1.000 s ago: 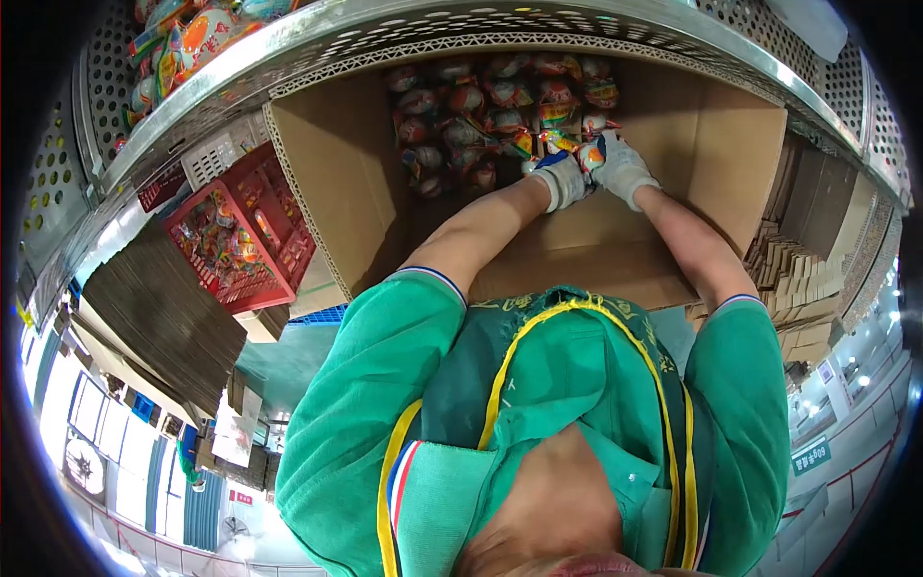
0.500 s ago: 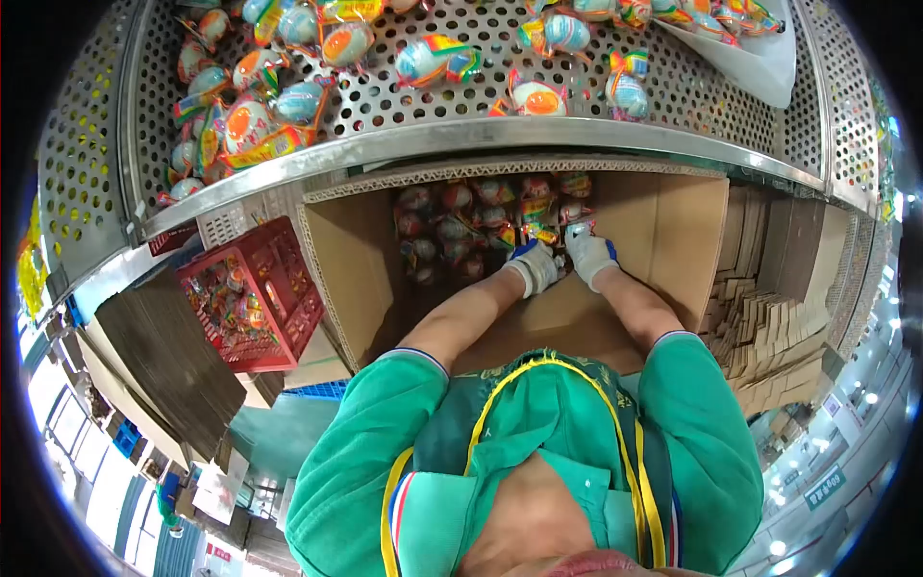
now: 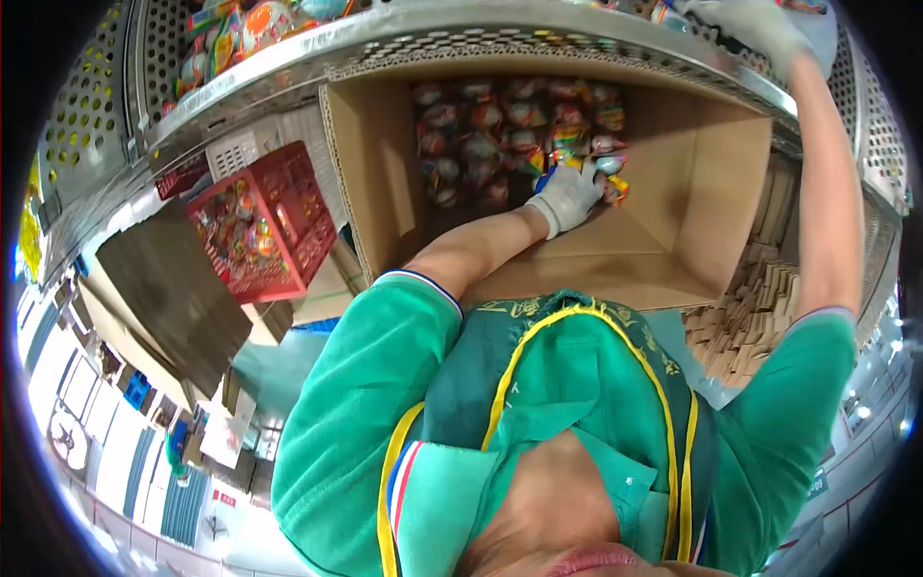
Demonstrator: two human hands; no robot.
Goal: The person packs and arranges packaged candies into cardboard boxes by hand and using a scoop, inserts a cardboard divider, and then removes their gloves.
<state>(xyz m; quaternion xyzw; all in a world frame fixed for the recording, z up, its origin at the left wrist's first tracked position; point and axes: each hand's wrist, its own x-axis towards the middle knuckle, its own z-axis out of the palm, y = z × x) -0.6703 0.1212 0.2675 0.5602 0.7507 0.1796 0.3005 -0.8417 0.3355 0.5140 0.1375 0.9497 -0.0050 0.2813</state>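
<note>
Perforated metal table (image 3: 288, 53) spans the frame top. Left hand (image 3: 569, 200), inside carton (image 3: 731, 173), upper centre: grip at wrapped ball (image 3: 611, 165), can't tell if grasping. Long axis looks up-down, wrapper end downward. Right hand (image 3: 760, 34) blurred, upper right over table; grip unclear. I'd call it placing; next calls for squaring the row.

Free room lies along the right side and near strip of the box (image 3: 723, 178), while packed balls (image 3: 486, 117) and the left grip (image 3: 569, 200) block the rest. Beyond the far wall, the rim of the surface (image 3: 252, 77) stands in the way; a crate (image 3: 267, 207) and cartons (image 3: 755, 313) crowd the sides.
</note>
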